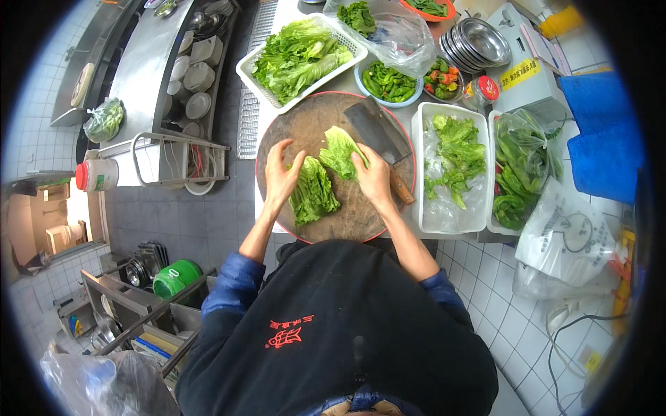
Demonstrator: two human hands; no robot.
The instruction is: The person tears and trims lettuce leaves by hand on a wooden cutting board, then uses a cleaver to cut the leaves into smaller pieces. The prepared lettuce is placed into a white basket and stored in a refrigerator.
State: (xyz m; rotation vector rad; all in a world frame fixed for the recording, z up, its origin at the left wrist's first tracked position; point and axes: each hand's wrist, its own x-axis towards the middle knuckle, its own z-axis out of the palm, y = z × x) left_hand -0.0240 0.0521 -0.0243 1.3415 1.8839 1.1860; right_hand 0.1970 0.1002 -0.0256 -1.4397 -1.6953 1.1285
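Note:
My right hand grips a piece of leaf lettuce by its right edge, above the round wooden chopping board. Fingers apart, my left hand is beside a second bunch of lettuce that lies on the board. Whether its thumb touches those leaves is hard to tell. A Chinese cleaver rests on the right of the board, its blade pointing away from me. Its wooden handle lies just right of my right hand.
Behind the board stands a white basket of lettuce, beside a blue bowl of green peppers. To the right are a white tub with lettuce and another tub of bagged green vegetables. Stacked metal bowls stand at the far right.

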